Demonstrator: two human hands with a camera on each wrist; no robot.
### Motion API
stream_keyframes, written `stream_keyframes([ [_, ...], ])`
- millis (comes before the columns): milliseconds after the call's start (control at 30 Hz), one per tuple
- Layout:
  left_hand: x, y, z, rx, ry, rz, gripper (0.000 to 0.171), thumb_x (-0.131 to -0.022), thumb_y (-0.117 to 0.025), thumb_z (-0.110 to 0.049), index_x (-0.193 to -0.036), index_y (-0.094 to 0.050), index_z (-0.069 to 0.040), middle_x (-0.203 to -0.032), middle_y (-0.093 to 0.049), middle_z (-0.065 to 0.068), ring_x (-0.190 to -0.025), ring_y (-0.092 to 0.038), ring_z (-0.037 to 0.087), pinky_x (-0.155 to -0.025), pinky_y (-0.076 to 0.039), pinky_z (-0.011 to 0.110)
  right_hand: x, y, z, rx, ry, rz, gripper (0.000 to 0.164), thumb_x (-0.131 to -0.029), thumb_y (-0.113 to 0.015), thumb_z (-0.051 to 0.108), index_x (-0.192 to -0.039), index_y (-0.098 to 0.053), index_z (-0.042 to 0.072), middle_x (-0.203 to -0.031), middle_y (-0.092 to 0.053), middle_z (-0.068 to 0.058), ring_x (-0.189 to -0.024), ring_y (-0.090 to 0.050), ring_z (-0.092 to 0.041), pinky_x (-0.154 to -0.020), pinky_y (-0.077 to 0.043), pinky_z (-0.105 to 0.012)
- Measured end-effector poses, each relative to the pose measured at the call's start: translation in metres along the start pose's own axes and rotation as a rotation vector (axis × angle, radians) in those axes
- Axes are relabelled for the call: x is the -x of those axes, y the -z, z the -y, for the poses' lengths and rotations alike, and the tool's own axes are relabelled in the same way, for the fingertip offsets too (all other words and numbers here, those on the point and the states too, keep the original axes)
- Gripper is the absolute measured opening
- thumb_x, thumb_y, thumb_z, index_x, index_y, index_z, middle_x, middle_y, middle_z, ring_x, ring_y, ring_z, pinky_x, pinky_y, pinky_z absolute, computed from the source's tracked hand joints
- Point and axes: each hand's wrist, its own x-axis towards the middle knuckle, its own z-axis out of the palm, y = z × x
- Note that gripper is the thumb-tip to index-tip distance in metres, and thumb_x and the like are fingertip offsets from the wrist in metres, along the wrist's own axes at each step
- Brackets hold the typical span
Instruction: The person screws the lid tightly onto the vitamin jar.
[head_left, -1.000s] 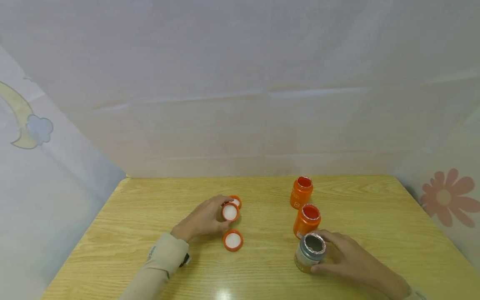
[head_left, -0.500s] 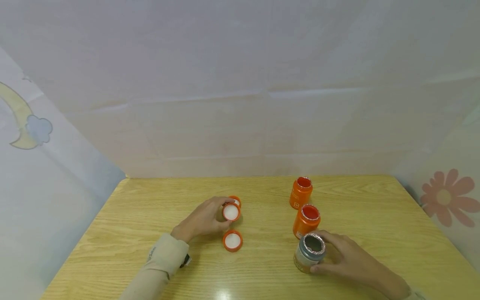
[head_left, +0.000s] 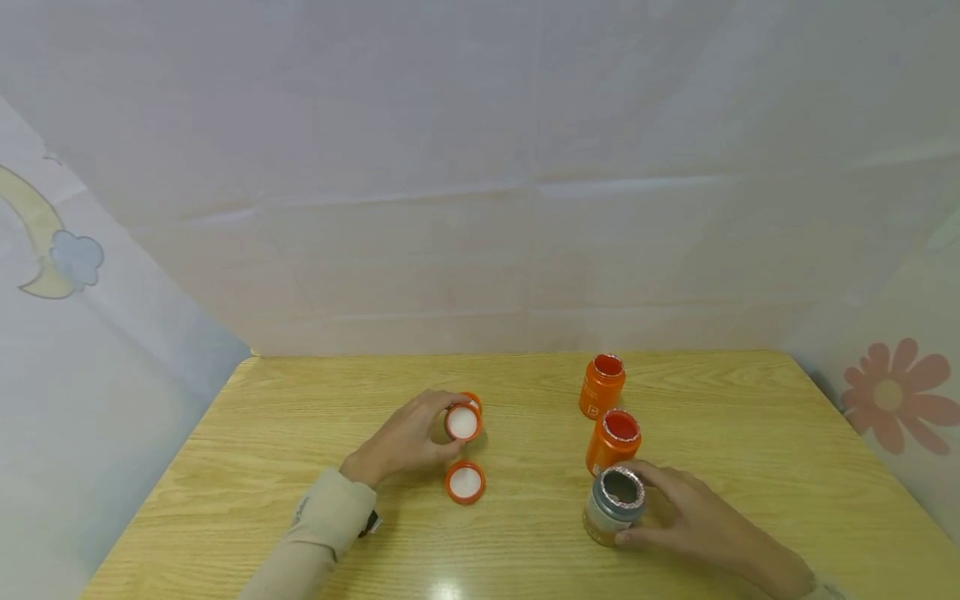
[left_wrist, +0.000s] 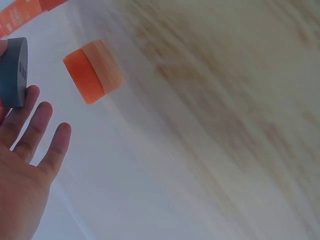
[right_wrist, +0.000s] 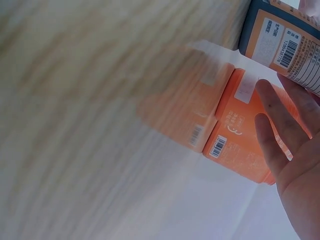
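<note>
My left hand (head_left: pixel 408 433) pinches a round screw lid (head_left: pixel 462 423) between thumb and fingers, its white inside with an orange rim turned up. From the side, in the left wrist view, that lid (left_wrist: pixel 14 72) is dark grey. Just behind it lies an orange lid (head_left: pixel 474 402), partly hidden. A third, white-lined orange lid (head_left: pixel 466 482) rests nearer the front. On the right, my right hand (head_left: pixel 690 517) grips an uncapped grey jar (head_left: pixel 613 510) with torn foil round its mouth. The right wrist view shows the jar's barcode label (right_wrist: pixel 285 47).
Two uncapped orange jars, one farther (head_left: pixel 602 392) and one nearer (head_left: pixel 610 448), stand in line behind the grey jar, torn foil on their rims. The wooden table (head_left: pixel 337 550) ends at a pale cloth backdrop (head_left: pixel 420 267).
The grey jar and my right hand have shifted slightly to the left. My left hand holds the lid in nearly the same place.
</note>
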Motion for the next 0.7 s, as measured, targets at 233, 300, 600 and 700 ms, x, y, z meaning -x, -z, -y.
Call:
stream_keyframes([
  [233,-0.0006,-0.0007,-0.0011,-0.025,-0.049,-0.023,0.049,-0.083,-0.073,-0.023,-0.13,-0.059,-0.02,-0.126,-0.062,-0.007,-0.117,-0.056,0.012,-0.099,-0.05,0.038,-0.0059,-0.0027,0.0029,-0.01,0.083,-0.02,0.065,-0.076,-0.076,0.059,-0.131,-0.055,0.032,-0.118,-0.065,0.022,-0.108,-0.065,-0.01,-0.089,-0.056,-0.041],
  [300,-0.0005,-0.0008,-0.0013,-0.029,-0.057,-0.026,0.05,-0.083,-0.073,-0.023,-0.131,-0.059,-0.019,-0.127,-0.062,-0.007,-0.118,-0.056,0.012,-0.1,-0.05,0.038,-0.0066,-0.0032,0.0045,-0.008,0.082,-0.018,0.064,-0.076,-0.076,0.06,-0.131,-0.054,0.034,-0.118,-0.064,0.023,-0.108,-0.064,-0.009,-0.089,-0.055,-0.041],
  [600,0.0006,-0.0001,-0.004,-0.008,-0.06,-0.031,0.052,-0.083,-0.073,-0.022,-0.132,-0.058,-0.02,-0.128,-0.06,-0.009,-0.12,-0.055,0.01,-0.102,-0.048,0.039,-0.0083,-0.0071,0.0083,0.032,0.054,-0.011,0.066,-0.075,-0.075,0.064,-0.13,-0.055,0.035,-0.119,-0.065,0.021,-0.106,-0.064,-0.013,-0.086,-0.054,-0.047],
  [700,0.0007,0.0004,-0.0051,-0.008,-0.071,-0.035,0.05,-0.083,-0.074,-0.021,-0.13,-0.058,-0.02,-0.126,-0.06,-0.009,-0.12,-0.054,0.01,-0.102,-0.048,0.038,-0.0094,-0.0082,0.0093,0.023,0.056,-0.007,0.065,-0.075,-0.074,0.064,-0.13,-0.055,0.035,-0.119,-0.065,0.022,-0.106,-0.063,-0.011,-0.086,-0.054,-0.047],
])
